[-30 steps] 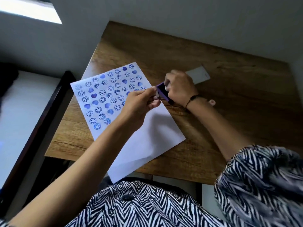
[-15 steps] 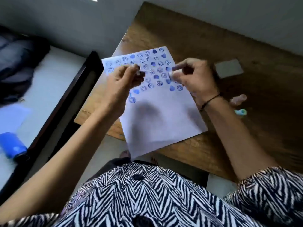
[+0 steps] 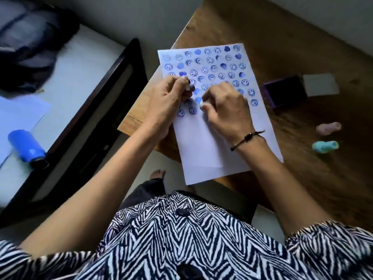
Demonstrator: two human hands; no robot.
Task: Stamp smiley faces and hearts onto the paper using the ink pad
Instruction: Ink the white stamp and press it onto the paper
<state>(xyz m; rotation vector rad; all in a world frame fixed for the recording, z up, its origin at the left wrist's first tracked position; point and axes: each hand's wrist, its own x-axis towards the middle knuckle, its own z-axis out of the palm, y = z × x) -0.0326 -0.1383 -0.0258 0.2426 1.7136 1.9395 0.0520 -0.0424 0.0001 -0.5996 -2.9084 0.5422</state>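
A white paper sheet (image 3: 210,146) lies on the wooden table (image 3: 302,47), its upper half covered with rows of blue smiley faces and hearts. My left hand (image 3: 167,102) pinches a small white stamp (image 3: 186,83) just above the sheet's left side. My right hand (image 3: 226,106) is closed around another small stamp (image 3: 202,104), whose tip is down on the paper below the printed rows. The purple ink pad (image 3: 282,91) sits open to the right of the sheet, with its white lid (image 3: 320,84) beside it.
A pink stamp (image 3: 328,128) and a teal stamp (image 3: 325,146) lie on the table at right. Left of the table stands a dark-framed bed with a blue bottle (image 3: 26,146) and a dark bag (image 3: 30,47). Below the table edge a bare foot (image 3: 156,174) shows.
Both hands left the ink pad and came over the paper. The right hand has lowered its stamp onto the sheet. The camera view tilted down and left.
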